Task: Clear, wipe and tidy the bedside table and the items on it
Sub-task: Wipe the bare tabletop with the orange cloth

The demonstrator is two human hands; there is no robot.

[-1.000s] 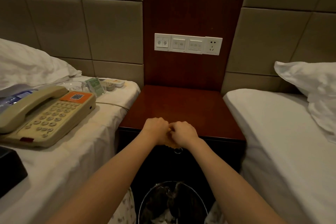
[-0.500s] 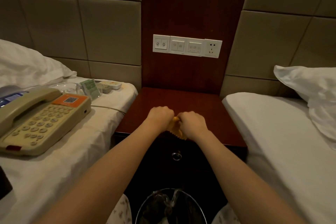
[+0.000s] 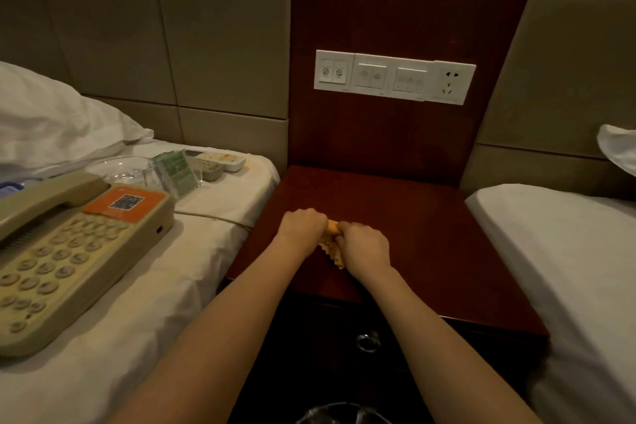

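Our left hand (image 3: 303,229) and right hand (image 3: 363,248) sit knuckle to knuckle, both curled tight round a yellow cloth (image 3: 334,255) bunched between them. The cloth rests on the near left part of the bedside table (image 3: 430,234). On the left bed (image 3: 220,206) lie the telephone (image 3: 69,251), a glass dish (image 3: 125,169) and a green card stand (image 3: 175,172) — farther off, the switch panel (image 3: 392,77) hangs on the wood wall
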